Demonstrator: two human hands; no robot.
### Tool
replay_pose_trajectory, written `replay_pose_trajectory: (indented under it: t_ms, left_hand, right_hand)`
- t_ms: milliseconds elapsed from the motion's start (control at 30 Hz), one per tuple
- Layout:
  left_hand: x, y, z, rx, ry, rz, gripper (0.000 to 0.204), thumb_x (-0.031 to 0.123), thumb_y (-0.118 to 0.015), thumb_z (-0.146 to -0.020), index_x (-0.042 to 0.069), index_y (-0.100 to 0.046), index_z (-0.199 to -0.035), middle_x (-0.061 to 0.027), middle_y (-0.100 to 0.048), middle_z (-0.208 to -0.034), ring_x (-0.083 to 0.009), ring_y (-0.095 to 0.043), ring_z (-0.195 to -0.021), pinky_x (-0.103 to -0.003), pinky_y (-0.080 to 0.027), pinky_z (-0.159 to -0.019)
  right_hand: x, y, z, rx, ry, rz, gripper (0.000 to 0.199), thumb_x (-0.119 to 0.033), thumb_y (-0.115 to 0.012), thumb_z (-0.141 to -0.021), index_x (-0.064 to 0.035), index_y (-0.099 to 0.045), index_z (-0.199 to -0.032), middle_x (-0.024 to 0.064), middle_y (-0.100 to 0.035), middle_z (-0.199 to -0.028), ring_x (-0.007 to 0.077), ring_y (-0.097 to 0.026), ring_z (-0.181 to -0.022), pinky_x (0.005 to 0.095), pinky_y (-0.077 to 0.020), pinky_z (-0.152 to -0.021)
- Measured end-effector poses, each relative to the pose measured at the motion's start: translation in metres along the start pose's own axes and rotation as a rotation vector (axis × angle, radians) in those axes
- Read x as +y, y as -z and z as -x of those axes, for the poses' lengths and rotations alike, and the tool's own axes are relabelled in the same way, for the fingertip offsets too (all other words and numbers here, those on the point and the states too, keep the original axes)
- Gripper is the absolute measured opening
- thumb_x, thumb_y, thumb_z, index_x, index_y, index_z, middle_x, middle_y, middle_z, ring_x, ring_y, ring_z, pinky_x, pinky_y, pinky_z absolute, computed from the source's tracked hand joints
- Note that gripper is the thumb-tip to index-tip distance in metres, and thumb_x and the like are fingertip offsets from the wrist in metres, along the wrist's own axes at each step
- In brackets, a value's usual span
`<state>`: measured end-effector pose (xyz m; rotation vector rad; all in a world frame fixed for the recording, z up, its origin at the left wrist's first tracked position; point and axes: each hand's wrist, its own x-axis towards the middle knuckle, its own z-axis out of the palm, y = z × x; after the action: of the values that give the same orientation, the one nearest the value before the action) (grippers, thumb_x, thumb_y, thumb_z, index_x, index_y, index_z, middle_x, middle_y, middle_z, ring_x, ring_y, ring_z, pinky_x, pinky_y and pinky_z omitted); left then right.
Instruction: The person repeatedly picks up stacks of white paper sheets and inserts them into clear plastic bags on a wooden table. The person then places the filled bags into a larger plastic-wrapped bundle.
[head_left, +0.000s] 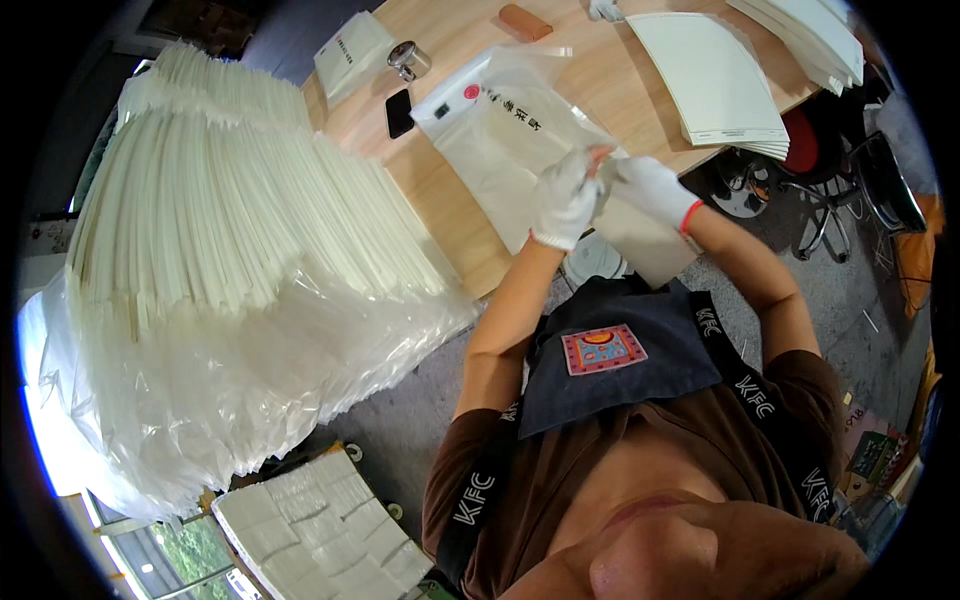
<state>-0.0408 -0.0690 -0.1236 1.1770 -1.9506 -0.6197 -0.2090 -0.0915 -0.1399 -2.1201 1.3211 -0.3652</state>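
Both my hands wear white gloves and meet at the table's near edge. My left hand (566, 200) is closed, its fingertips pinched together; what lies between them is hidden. Close beside it, my right hand (648, 190) is closed at the upper end of some cream paper (645, 240), which hangs down toward my apron. Beyond my left hand, a clear plastic bag (475, 165) with dark print and a red round mark lies flat on the table. Cream paper also shows through or against this bag, but I cannot tell which.
To the left rises a tall pile of cream sheets in clear bags (230, 220). On the wooden table (450, 30) are a phone (399, 113), a metal cup (408, 61), a packed bundle (352, 58), a brown block (525, 21) and paper stacks (710, 80). An office chair (825, 200) stands right.
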Motion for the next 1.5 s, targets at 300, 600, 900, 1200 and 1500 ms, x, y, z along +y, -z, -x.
replay_pose_trajectory:
  t_ms: [300, 600, 900, 1200, 1500]
  left_hand:
    - [-0.033, 0.000, -0.012, -0.020, 0.326, 0.041, 0.017, 0.000, -0.048, -0.082, 0.005, -0.055, -0.096, -0.0113, -0.066, -0.093, -0.0222, -0.065, -0.078, -0.035, -0.051, -0.070]
    - [-0.085, -0.039, 0.081, 0.167, 0.116, -0.575, 0.050, 0.019, -0.064, -0.073, 0.019, -0.052, -0.122, -0.0082, -0.055, -0.112, -0.0297, -0.052, -0.103, -0.046, -0.043, -0.086]
    - [-0.124, 0.068, 0.090, 0.600, 0.637, -0.230, 0.017, 0.014, -0.066, -0.079, 0.006, -0.051, -0.084, -0.0111, -0.057, -0.079, -0.0246, -0.055, -0.071, -0.035, -0.045, -0.065]
    - [-0.039, 0.034, 0.175, 0.668, 0.673, 0.031, 0.025, 0.018, -0.068, -0.082, 0.003, -0.048, -0.082, -0.0032, -0.049, -0.072, -0.0127, -0.045, -0.064, -0.028, -0.041, -0.060]
    - [0.001, 0.009, 0.287, 0.402, 0.532, 0.222, 0.014, 0.006, -0.065, -0.081, 0.005, -0.051, -0.079, -0.0032, -0.055, -0.069, -0.0137, -0.053, -0.062, -0.026, -0.044, -0.059]
  right_hand:
    - [-0.019, -0.038, 0.011, 0.381, 0.131, 0.470, 0.053, -0.035, -0.062, -0.080, -0.0023, -0.050, -0.119, 0.0176, -0.051, -0.123, 0.0334, -0.046, -0.117, 0.0412, -0.0378, -0.098]
    - [0.038, -0.025, -0.075, 0.107, -0.048, 0.483, 0.037, -0.013, -0.052, -0.083, -0.0057, -0.048, -0.119, 0.0130, -0.066, -0.087, 0.0327, -0.065, -0.079, 0.0434, -0.0516, -0.066]
    - [0.014, -0.024, -0.084, 0.130, 0.044, 0.670, 0.022, -0.013, -0.053, -0.081, -0.0043, -0.058, -0.100, 0.0119, -0.064, -0.066, 0.0285, -0.065, -0.059, 0.0410, -0.0492, -0.047]
    - [0.003, -0.022, 0.053, -0.137, 0.009, 0.700, 0.015, -0.016, -0.057, -0.076, -0.0044, -0.061, -0.085, 0.0128, -0.065, -0.065, 0.0263, -0.067, -0.059, 0.0391, -0.0490, -0.045]
    - [0.007, -0.026, 0.152, -0.513, -0.017, 0.401, 0.030, -0.035, -0.048, -0.086, -0.0091, -0.063, -0.086, 0.0123, -0.066, -0.070, 0.0268, -0.068, -0.068, 0.0425, -0.0525, -0.056]
